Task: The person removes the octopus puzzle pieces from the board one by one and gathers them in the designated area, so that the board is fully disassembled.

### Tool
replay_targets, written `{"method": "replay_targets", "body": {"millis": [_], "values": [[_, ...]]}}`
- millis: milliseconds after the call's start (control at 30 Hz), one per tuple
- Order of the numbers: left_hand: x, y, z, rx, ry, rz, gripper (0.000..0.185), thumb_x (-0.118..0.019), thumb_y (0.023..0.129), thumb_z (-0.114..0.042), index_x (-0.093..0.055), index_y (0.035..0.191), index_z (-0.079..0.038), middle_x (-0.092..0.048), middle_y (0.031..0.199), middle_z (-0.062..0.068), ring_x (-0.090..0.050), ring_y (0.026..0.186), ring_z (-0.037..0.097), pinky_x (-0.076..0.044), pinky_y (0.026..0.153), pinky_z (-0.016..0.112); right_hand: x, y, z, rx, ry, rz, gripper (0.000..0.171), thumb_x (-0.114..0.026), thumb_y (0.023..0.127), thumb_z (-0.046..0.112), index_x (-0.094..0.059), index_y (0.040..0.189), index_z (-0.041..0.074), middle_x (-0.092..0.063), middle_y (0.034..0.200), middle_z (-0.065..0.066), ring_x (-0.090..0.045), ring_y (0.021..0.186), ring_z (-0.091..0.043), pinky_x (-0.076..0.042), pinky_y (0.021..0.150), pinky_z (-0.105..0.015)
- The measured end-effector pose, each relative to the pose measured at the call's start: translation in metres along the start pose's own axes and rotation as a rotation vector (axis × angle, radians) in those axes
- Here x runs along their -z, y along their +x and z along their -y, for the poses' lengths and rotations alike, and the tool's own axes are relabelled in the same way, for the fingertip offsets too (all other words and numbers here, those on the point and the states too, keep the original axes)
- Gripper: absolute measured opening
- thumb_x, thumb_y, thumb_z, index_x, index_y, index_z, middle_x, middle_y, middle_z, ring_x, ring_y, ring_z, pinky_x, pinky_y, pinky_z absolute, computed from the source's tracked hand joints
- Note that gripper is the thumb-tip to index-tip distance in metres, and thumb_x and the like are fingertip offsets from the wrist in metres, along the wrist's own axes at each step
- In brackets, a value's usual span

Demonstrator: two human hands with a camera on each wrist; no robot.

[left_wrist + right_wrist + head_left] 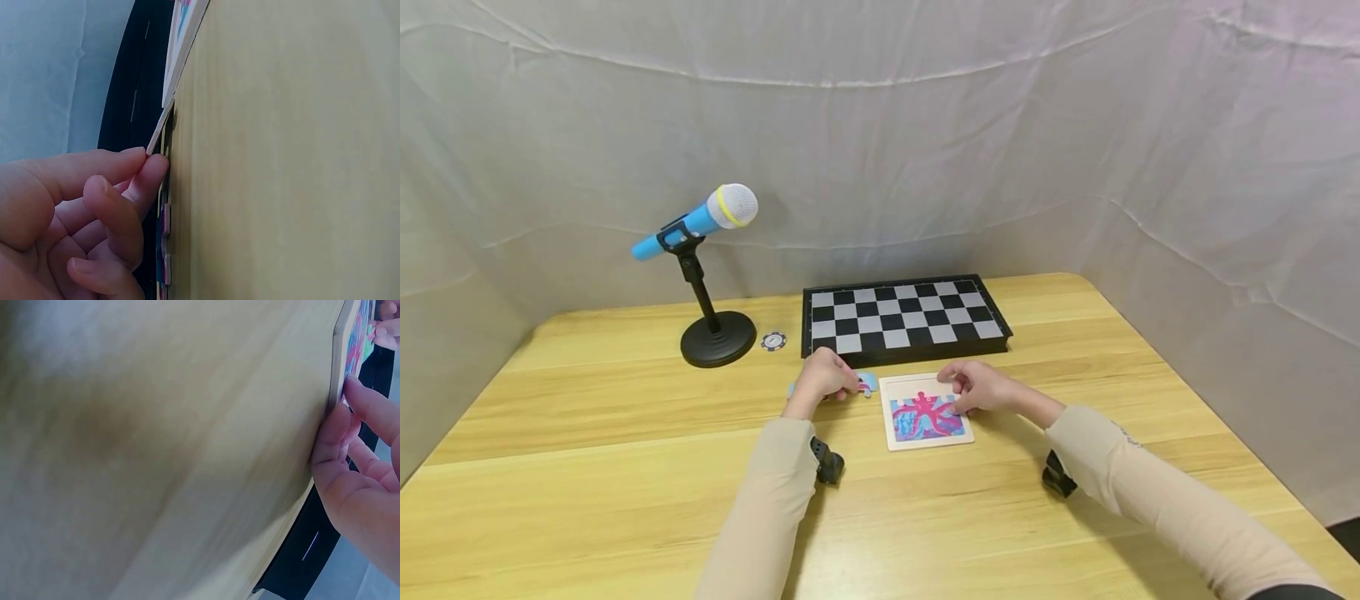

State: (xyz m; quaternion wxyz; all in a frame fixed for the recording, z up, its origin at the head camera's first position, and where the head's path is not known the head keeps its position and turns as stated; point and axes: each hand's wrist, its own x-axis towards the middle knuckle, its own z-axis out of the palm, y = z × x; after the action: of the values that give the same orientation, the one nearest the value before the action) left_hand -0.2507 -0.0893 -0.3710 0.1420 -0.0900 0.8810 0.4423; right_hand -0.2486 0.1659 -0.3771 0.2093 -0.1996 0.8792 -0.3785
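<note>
Currently the left hand (pixel 824 375) pinches a puzzle piece (pixel 868 382)

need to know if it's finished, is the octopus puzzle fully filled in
No, the puzzle tray shows a bare strip above the octopus picture, and the left hand pinches a loose piece.

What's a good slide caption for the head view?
Left hand pinches a jigsaw piece beside a partly filled octopus puzzle tray held by the right hand; chessboard and microphone behind.
</note>
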Motion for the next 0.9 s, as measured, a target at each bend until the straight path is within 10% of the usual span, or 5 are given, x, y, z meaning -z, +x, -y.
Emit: {"method": "replay_targets", "body": {"millis": [433, 900], "values": [[0.002, -0.004, -0.001, -0.045, 0.092, -0.025, 0.006, -0.07, 0.073, -0.009, -0.067, 0.069, -0.006, -0.057, 0.054, 0.005, -0.044, 0.041, 0.011, -0.033, 0.04, 0.023, -0.001, 0.0, 0.003, 0.072, -0.077, -0.011, 0.03, -0.067, 0.073, -0.006, -0.058, 0.101, -0.006, -0.048, 0.073, -0.006, -0.04, 0.055, -0.012, -0.036, 0.047, -0.019], [-0.009, -0.015, -0.009, -0.248, 0.081, 0.079, 0.004, -0.072, 0.073, -0.007, -0.069, 0.074, -0.004, -0.064, 0.074, 0.002, -0.048, 0.044, 0.011, -0.042, 0.048, 0.021, -0.001, -0.001, 0.004, 0.116, -0.088, 0.033, 0.033, -0.067, 0.074, -0.002, -0.059, 0.106, -0.005, -0.051, 0.075, -0.005, -0.041, 0.057, -0.012, -0.036, 0.048, -0.019]]}}
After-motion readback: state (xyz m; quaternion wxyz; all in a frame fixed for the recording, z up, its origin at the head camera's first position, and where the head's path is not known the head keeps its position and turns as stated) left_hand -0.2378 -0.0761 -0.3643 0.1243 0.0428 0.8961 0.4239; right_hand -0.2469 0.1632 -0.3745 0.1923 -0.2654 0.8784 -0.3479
